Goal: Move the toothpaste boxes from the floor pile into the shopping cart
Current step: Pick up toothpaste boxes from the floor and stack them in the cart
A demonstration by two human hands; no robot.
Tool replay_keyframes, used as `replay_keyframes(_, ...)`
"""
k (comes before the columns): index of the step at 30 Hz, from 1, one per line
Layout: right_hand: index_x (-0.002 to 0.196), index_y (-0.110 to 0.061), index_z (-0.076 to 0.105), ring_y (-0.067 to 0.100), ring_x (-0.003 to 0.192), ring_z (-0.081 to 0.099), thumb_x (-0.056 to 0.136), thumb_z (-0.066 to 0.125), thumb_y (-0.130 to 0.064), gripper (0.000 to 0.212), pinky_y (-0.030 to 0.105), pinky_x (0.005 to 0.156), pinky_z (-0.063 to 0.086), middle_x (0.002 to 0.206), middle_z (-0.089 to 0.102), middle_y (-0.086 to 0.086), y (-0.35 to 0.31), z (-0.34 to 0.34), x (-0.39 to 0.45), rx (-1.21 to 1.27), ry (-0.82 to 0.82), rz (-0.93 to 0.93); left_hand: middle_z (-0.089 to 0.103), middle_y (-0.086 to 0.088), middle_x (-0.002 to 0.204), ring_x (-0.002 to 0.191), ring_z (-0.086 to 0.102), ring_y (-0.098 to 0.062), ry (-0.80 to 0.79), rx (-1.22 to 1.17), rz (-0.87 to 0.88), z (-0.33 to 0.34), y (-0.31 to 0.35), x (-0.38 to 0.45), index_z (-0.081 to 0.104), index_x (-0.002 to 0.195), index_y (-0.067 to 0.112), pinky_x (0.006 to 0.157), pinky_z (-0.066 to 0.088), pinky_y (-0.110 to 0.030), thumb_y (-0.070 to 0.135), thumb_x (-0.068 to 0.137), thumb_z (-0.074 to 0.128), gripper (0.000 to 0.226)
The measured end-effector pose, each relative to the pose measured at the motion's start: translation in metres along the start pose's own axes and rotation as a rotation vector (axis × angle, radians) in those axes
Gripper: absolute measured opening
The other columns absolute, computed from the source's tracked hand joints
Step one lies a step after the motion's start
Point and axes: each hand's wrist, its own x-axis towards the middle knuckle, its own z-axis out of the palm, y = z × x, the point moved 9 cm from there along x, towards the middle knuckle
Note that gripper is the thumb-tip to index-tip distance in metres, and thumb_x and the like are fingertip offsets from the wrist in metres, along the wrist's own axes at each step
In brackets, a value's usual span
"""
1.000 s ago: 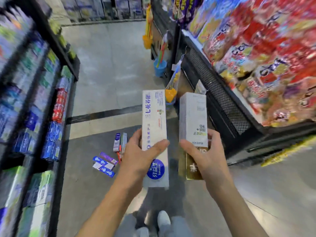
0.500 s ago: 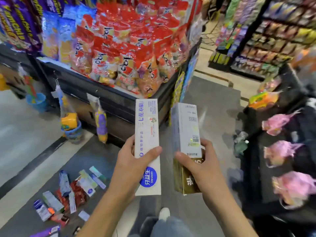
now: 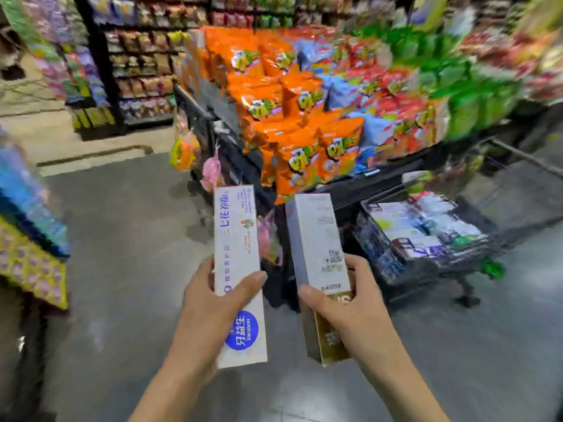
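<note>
You hold 2 toothpaste boxes upright, side by side and apart. The white box (image 3: 237, 269) carries a blue round logo near its lower end. The white-and-gold box (image 3: 320, 269) has a gold base. The shopping cart (image 3: 377, 260), holding boxes already, stands right.

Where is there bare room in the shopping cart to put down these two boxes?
The shopping cart looks crowded: boxes cover most of its basket, and no bare patch shows through the blur. Bare floor lies left of the white box and in front of the cart.
</note>
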Motion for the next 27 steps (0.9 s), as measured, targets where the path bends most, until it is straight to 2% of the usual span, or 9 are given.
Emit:
replay_keyframes(4,0.112,-0.033,0.051,0.002,0.087,0.069,0.062,0.086,-0.037,0.060,0.017,0.068,0.052,0.098,0.070,-0.022,0.004,-0.137,0.032,-0.003,0.222,-0.008,0.078,-0.004,0.097,0.082,0.076,-0.030,-0.229,0.032,-0.008,0.150,0.000,0.035,0.065,0.116,0.021,0.076,0.061,-0.048,0.026,0.069,0.090,0.054)
replay_keyframes(7,0.112,-0.033,0.053,0.005,0.090,0.070,0.059,0.084,-0.038,0.061,0.024,0.075,0.054,0.101,0.071,-0.016,0.015,-0.217,0.050,-0.005,0.362,0.009,0.078,-0.003,0.095,0.079,0.076,-0.025,-0.335,0.018,-0.002,0.242,-0.006,0.054,0.065,0.113,0.020,0.067,0.060,-0.039,0.024,0.068,0.083,0.049)
replay_keyframes(10,0.113,-0.031,0.053,0.004,0.093,0.069,0.057,0.084,-0.038,0.064,0.029,0.081,0.054,0.105,0.071,-0.011,0.028,-0.282,0.065,-0.008,0.494,0.027,0.078,-0.004,0.099,0.082,0.075,-0.025,-0.434,0.023,-0.027,0.318,-0.016,0.072,0.066,0.115,0.020,0.075,0.059,-0.041,0.028,0.062,0.082,0.056)
replay_keyframes(14,0.113,-0.029,0.054,0.003,0.092,0.069,0.062,0.091,-0.030,0.063,0.028,0.080,0.054,0.108,0.069,-0.010,0.047,-0.344,0.099,0.001,0.569,0.080,0.077,-0.005,0.104,0.096,0.073,-0.032,-0.553,0.051,-0.059,0.405,-0.028,0.107,0.063,0.120,0.018,0.092,0.056,-0.056,0.026,0.061,0.089,0.065)
replay_keyframes(16,0.113,-0.027,0.054,0.002,0.090,0.069,0.071,0.091,-0.019,0.056,0.027,0.079,0.055,0.108,0.069,-0.008,0.057,-0.369,0.121,0.016,0.604,0.100,0.076,-0.002,0.109,0.100,0.073,-0.028,-0.606,0.076,-0.060,0.446,-0.032,0.128,0.061,0.123,0.019,0.094,0.055,-0.055,0.024,0.061,0.095,0.071)
replay_keyframes(21,0.111,-0.026,0.053,0.004,0.079,0.071,0.077,0.084,-0.014,0.047,0.025,0.070,0.058,0.096,0.073,-0.008,0.075,-0.433,0.182,0.034,0.723,0.149,0.076,0.002,0.108,0.100,0.073,-0.023,-0.715,0.103,-0.080,0.544,-0.046,0.189,0.062,0.122,0.023,0.094,0.056,-0.051,0.028,0.062,0.087,0.065)
replay_keyframes(25,0.111,-0.027,0.053,0.002,0.081,0.070,0.077,0.084,-0.013,0.048,0.021,0.067,0.055,0.103,0.071,-0.007,0.078,-0.482,0.225,0.027,0.809,0.168,0.077,0.000,0.103,0.095,0.074,-0.025,-0.748,0.121,-0.119,0.614,-0.057,0.234,0.064,0.116,0.020,0.091,0.057,-0.052,0.016,0.069,0.091,0.054)
replay_keyframes(27,0.112,-0.028,0.053,0.002,0.082,0.070,0.077,0.085,-0.016,0.049,0.023,0.071,0.056,0.104,0.071,-0.006,0.084,-0.512,0.250,0.013,0.841,0.191,0.078,0.001,0.101,0.093,0.074,-0.025,-0.767,0.131,-0.134,0.651,-0.063,0.257,0.064,0.114,0.020,0.088,0.058,-0.050,0.013,0.074,0.086,0.047)
